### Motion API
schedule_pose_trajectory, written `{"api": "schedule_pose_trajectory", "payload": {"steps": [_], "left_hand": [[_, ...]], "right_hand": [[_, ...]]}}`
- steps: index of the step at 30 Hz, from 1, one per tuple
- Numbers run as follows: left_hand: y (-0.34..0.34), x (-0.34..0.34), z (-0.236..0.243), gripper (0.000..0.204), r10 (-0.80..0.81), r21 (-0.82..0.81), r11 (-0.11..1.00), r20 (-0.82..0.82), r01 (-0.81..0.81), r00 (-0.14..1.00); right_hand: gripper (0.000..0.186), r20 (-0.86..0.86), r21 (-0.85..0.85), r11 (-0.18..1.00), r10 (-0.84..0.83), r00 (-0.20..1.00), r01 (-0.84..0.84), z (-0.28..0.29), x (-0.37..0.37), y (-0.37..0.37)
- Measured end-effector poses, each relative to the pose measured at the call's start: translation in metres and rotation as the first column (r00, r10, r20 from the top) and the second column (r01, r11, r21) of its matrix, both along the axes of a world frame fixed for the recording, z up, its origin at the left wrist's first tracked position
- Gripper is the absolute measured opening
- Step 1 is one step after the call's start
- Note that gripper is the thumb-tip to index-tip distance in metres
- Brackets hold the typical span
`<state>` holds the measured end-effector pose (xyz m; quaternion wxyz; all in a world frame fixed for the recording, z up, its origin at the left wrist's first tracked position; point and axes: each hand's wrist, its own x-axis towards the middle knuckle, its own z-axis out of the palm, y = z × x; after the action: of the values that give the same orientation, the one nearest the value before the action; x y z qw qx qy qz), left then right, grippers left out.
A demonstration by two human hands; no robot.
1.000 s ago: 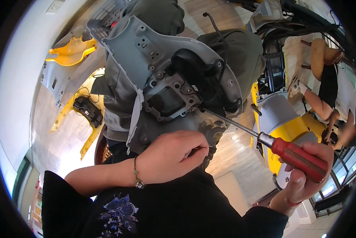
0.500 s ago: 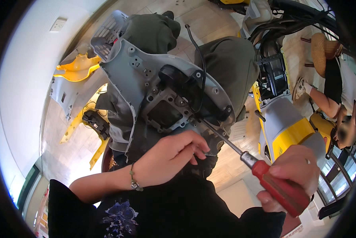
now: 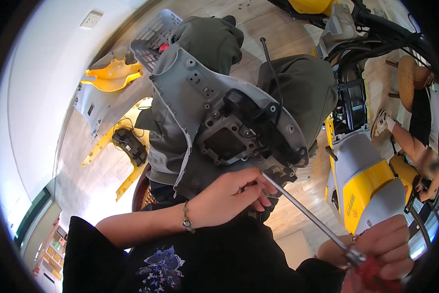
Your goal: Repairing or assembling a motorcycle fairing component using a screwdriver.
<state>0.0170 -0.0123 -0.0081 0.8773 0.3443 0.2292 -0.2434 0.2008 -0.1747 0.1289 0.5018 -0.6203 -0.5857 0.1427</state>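
Observation:
My right hand (image 3: pixel 383 251) grips the red handle of a screwdriver (image 3: pixel 305 210), whose long metal shaft slants up and left. The shaft's tip lies beside the fingers of my left hand (image 3: pixel 231 195). That hand is closed, fingers curled in; anything small between them is hidden. Just beyond it, a grey scooter body panel (image 3: pixel 213 80) rests across my lap, its inner side up. Fixed in the panel are a grey frame with a square opening (image 3: pixel 225 144) and a black plastic part (image 3: pixel 244 105) with a black cable (image 3: pixel 274 73) rising from it.
A grey plastic basket (image 3: pixel 153 36) stands at the far left. Yellow panels (image 3: pixel 113 75) and a black unit (image 3: pixel 130 145) lie on the floor to the left. At right is a partly stripped yellow scooter (image 3: pixel 366 171), with another person (image 3: pixel 407 139) beyond it.
The screwdriver has drawn back from the panel, and its tip is now by my left fingers. My right hand has moved down and right. The whole view has shifted slightly.

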Motion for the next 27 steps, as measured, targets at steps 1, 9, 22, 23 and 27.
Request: {"api": "schedule_pose_trajectory", "payload": {"steps": [1, 9, 22, 23, 27], "left_hand": [[0.002, -0.002, -0.001, 0.018, 0.013, 0.007, 1.0, -0.005, -0.013, 1.0], [0.004, -0.003, 0.001, 0.018, 0.13, -0.133, 0.981, -0.079, -0.14, 0.988], [0.007, -0.008, 0.0, 0.016, 0.063, -0.058, 0.996, -0.028, -0.065, 0.998], [0.008, -0.008, 0.001, 0.015, 0.061, -0.055, 0.996, -0.044, -0.063, 0.997], [0.009, -0.009, 0.004, 0.018, 0.047, -0.058, 0.997, -0.05, -0.05, 0.998]], "right_hand": [[0.026, 0.116, 0.078, 0.923, -0.385, 0.916, 0.378, -0.007, -0.019, -0.01], [0.021, -0.876, 0.155, 0.724, -0.213, 0.432, 0.672, -0.048, -0.01, -0.031], [0.043, -0.997, 0.05, 0.867, 0.076, -0.032, 0.496, -0.147, -0.009, -0.005], [0.044, -0.999, 0.014, 0.876, 0.031, -0.027, 0.482, -0.151, -0.011, 0.004], [0.047, -0.997, -0.078, 0.898, -0.07, -0.033, 0.433, -0.153, -0.02, 0.035]]}}
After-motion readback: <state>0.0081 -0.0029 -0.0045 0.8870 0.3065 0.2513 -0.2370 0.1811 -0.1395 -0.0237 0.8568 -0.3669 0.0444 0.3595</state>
